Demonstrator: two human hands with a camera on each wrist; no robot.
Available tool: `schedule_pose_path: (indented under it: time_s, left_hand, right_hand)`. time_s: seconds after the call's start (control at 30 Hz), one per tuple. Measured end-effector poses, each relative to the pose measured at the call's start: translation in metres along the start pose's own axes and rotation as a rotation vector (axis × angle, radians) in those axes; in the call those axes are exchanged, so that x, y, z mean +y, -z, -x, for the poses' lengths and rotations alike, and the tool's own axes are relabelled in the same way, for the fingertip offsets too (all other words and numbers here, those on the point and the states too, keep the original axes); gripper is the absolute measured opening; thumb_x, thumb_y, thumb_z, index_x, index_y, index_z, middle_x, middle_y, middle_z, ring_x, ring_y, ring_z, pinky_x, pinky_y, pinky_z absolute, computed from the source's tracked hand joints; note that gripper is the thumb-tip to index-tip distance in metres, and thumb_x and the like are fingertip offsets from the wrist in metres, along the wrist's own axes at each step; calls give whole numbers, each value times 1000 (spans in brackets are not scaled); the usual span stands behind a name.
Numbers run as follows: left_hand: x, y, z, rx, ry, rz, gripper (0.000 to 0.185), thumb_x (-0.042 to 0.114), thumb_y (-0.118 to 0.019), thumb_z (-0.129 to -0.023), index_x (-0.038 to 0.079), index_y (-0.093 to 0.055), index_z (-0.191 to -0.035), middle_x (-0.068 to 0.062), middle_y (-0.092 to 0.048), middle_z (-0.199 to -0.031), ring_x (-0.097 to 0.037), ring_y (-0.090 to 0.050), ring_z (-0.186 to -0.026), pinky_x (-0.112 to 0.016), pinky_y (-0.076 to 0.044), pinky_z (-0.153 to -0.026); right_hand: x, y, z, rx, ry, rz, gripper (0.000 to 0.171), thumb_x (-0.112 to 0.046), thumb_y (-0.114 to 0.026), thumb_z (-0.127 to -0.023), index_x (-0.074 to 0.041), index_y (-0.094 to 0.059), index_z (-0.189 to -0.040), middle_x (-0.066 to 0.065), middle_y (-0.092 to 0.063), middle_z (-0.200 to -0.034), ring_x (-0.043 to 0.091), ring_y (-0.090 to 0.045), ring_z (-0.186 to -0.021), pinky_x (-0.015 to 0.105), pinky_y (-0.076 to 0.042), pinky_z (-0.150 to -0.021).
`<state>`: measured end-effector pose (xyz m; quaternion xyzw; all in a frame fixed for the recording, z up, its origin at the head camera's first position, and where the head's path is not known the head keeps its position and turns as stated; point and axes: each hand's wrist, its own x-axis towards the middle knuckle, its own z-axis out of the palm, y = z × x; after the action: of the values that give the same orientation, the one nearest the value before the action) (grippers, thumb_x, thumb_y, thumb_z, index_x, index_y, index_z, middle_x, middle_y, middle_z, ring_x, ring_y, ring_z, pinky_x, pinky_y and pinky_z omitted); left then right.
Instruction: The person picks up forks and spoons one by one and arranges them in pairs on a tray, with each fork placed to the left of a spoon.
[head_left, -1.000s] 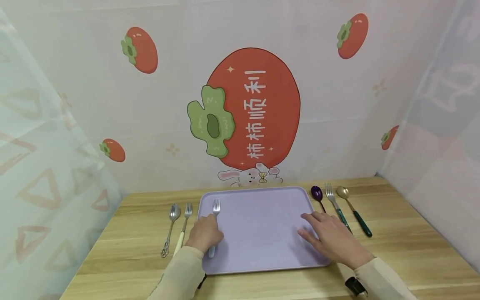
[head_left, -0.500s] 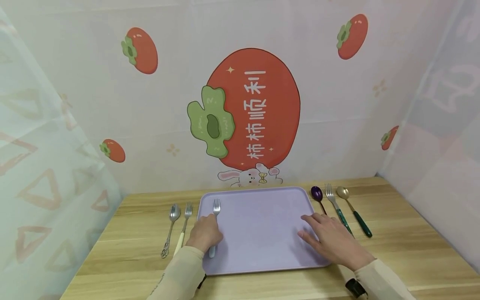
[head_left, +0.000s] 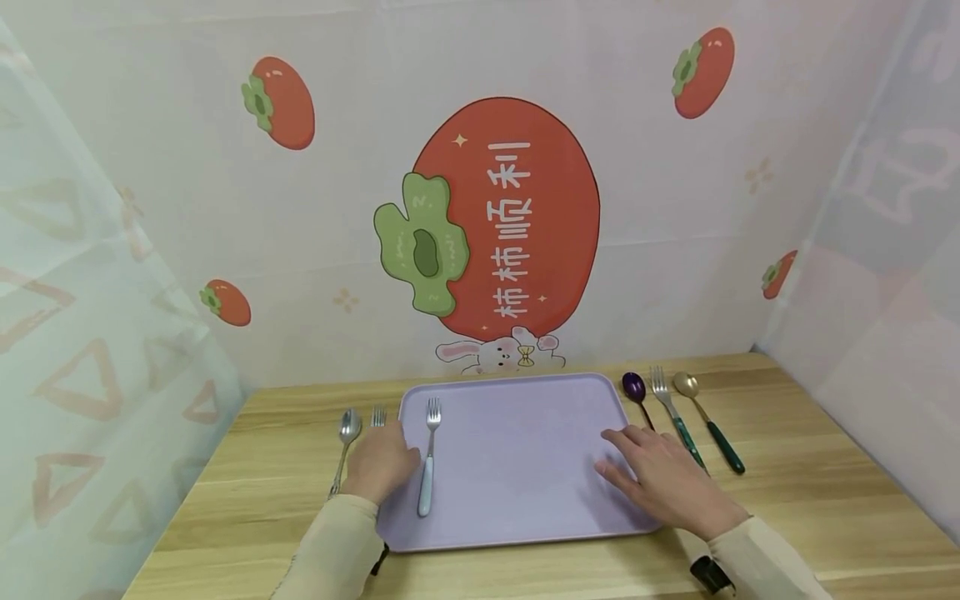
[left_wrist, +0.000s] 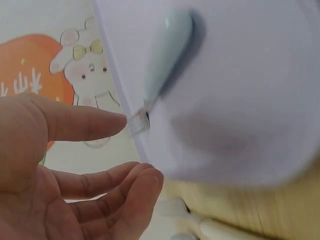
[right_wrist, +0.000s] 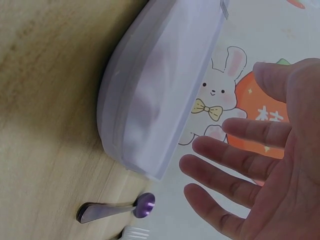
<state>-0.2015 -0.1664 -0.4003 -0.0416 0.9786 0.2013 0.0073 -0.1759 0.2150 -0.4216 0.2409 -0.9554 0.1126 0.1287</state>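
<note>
On the lavender tray point(head_left: 525, 467) lies a fork with a pale blue handle point(head_left: 426, 487), near the tray's left side. My left hand point(head_left: 378, 462) is over the tray's left edge, just left of that fork. The thumb and fingers stand apart with nothing between them in the left wrist view. Beneath this hand, a cream-handled fork point(head_left: 378, 416) shows only its tines in the head view; the rest is hidden. My right hand point(head_left: 667, 479) hovers over the tray's right edge, fingers relaxed and spread, holding nothing.
A silver spoon point(head_left: 349, 427) lies left of the cream-handled fork. Right of the tray are a purple spoon point(head_left: 634, 387), a green-handled fork point(head_left: 681, 429) and a gold spoon with a green handle point(head_left: 723, 446). A printed cloth point(head_left: 322, 208) stands behind the wooden table point(head_left: 247, 475).
My left hand has let go of the pale-blue-handled fork, which stays on the tray, and has moved left over the cream-handled fork. The right hand has not moved.
</note>
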Motion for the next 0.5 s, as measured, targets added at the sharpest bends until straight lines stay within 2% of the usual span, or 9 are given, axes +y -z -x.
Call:
schedule_pose_path:
  time_s: [0.33, 0.5]
  left_hand:
    - [-27, 20, 0, 30, 62, -36, 18, 18, -63, -91, 6, -59, -79, -10, -57, -74, -28, -55, -67, -43, -45, -54]
    - [-40, 23, -1, 41, 70, -17, 11, 13, -60, -91, 4, -58, -86, -10, -58, -77, -27, -55, -66, -41, -44, -53]
  right_hand:
    - [-1, -1, 1, -6, -1, -3, 46, -43, -63, -100, -6, -66, -127, 15, -67, -121, 38, -64, -109, 58, -49, -91]
    - [0, 1, 0, -8, -5, 4, 46, -42, -63, -99, -5, -66, -127, 16, -67, -121, 38, -64, -109, 58, -49, -90]
